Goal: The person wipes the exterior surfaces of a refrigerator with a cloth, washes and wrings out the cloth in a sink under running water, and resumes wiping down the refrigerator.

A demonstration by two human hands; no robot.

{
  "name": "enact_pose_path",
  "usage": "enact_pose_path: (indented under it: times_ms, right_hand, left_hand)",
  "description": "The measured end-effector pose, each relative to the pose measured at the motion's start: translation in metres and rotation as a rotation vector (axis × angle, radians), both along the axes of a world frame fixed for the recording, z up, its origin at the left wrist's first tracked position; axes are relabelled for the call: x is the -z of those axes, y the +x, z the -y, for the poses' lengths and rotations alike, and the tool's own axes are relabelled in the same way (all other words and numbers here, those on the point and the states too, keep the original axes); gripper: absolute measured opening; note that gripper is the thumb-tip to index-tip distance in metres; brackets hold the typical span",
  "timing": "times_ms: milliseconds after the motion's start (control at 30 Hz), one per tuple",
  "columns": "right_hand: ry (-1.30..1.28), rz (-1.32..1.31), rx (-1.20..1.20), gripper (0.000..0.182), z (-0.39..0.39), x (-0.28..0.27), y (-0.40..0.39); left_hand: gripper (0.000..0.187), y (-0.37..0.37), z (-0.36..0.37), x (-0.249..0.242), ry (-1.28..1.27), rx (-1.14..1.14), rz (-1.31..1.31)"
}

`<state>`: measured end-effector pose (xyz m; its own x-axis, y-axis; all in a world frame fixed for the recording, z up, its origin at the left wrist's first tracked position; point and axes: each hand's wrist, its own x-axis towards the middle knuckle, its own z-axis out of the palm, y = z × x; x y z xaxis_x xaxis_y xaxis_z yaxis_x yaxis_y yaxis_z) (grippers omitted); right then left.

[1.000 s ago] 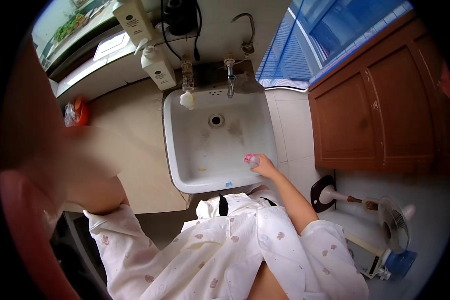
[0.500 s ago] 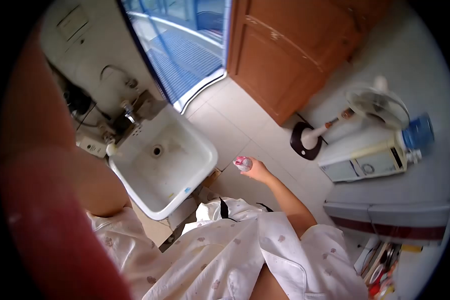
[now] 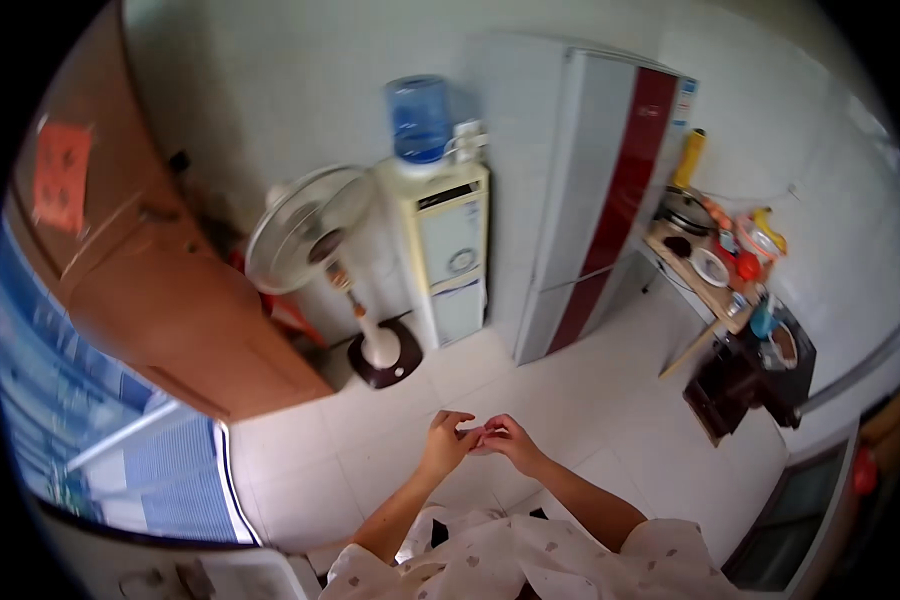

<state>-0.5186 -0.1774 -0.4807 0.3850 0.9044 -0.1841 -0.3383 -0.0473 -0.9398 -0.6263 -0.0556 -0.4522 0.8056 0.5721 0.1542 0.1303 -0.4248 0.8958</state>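
Observation:
Both of my hands meet in front of my body, above the tiled floor. Between them is a small pink and whitish item, mostly covered by fingers, so its kind is hard to make out. My left hand curls round its left side, with thumb and fingers bent toward it. The fingers of my right hand pinch it from the right.
A standing fan and a water dispenser stand ahead, beside a tall fridge. An open brown door is at left, a cluttered wooden table at right. The sink lies at lower left.
My view has turned right, from the sink toward the fridge. My left hand, raised close to the camera before, has come down to meet my right hand at the small pink item.

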Motion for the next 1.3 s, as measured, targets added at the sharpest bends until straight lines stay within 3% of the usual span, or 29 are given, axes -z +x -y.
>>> enact_pose_path:
  times_ms: [67, 133, 167, 267, 333, 400, 467, 533, 567, 600, 700, 733, 800, 833, 1000, 1067, 1133, 1200, 1233, 1300]
  right_hand:
    - [0.037, -0.040, 0.143, 0.024, 0.024, -0.001, 0.027]
    - [0.049, -0.051, 0.251, 0.031, 0.036, -0.001, 0.047]
    - [0.080, -0.040, 0.324, 0.034, 0.040, 0.004, 0.055]
    - [0.117, -0.054, 0.467, 0.044, 0.041, 0.013, 0.084]
    - [0.067, 0.306, 0.676, 0.045, 0.030, 0.015, 0.105]
    - [0.005, 0.294, 0.658, 0.046, 0.023, 0.008, 0.135]
    - [-0.058, 0.272, 0.629, 0.047, 0.014, -0.010, 0.164]
    - [0.046, 0.077, 0.529, 0.050, 0.005, -0.031, 0.199]
    - [0.040, 0.141, 0.516, 0.049, 0.000, -0.034, 0.218]
    - [0.048, 0.149, 0.526, 0.049, -0.005, -0.040, 0.237]
    - [-0.016, 0.042, 0.474, 0.051, -0.020, -0.060, 0.284]
    - [-0.011, 0.048, 0.479, 0.051, -0.026, -0.068, 0.296]
    - [0.180, -0.132, 0.487, 0.045, -0.036, -0.079, 0.311]
    - [0.177, -0.135, 0.491, 0.045, -0.039, -0.082, 0.320]
    - [0.060, 0.056, 0.534, 0.033, -0.040, -0.073, 0.385]
    - [0.111, 0.034, 0.549, 0.033, -0.038, -0.068, 0.411]
    - [0.166, 0.016, 0.553, 0.034, -0.038, -0.068, 0.435]
    - [0.136, 0.210, 0.516, 0.038, -0.044, -0.072, 0.454]
    - [0.029, 0.326, 0.511, 0.041, -0.047, -0.072, 0.463]
    - [0.004, 0.414, 0.501, 0.042, -0.053, -0.085, 0.475]
  left_hand:
    - [0.034, 0.033, 0.009, 0.010, 0.031, 0.090, -0.014]
    - [0.034, 0.069, 0.003, 0.034, -0.159, 0.324, -0.141]
    - [0.041, 0.083, 0.006, 0.005, -0.300, 0.409, -0.307]
    - [0.046, 0.125, 0.004, -0.002, -0.042, 0.571, -0.294]
    - [0.046, 0.156, 0.003, -0.003, -0.004, 0.590, -0.291]
    - [0.045, 0.187, -0.005, 0.003, 0.177, 0.539, -0.125]
    - [0.034, 0.217, -0.021, -0.003, 0.170, 0.537, -0.081]
    - [0.025, 0.257, -0.047, -0.003, -0.737, 0.534, -0.120]
    - [0.025, 0.268, -0.056, -0.012, -0.884, 0.577, -0.060]
    - [0.025, 0.284, -0.066, -0.022, -0.875, 0.590, -0.057]
    - [0.032, 0.321, -0.094, -0.045, -1.158, 0.506, -0.099]
    - [0.032, 0.334, -0.099, -0.046, -1.153, 0.514, -0.096]
    - [0.039, 0.351, -0.103, -0.043, -0.663, 0.578, -0.127]
    - [0.048, 0.363, -0.106, -0.042, -0.550, 0.604, -0.140]
    - [0.046, 0.409, -0.121, -0.040, -0.525, 0.534, -0.146]
    - [0.042, 0.428, -0.126, -0.029, -0.188, 0.462, -0.180]
    - [0.046, 0.444, -0.115, -0.030, -0.159, 0.505, -0.056]
    - [0.046, 0.464, -0.094, -0.052, 0.334, 0.547, 0.231]
    - [0.046, 0.471, -0.079, -0.070, 0.105, 0.545, 0.145]
    - [0.044, 0.502, -0.058, -0.077, 0.136, 0.514, 0.151]
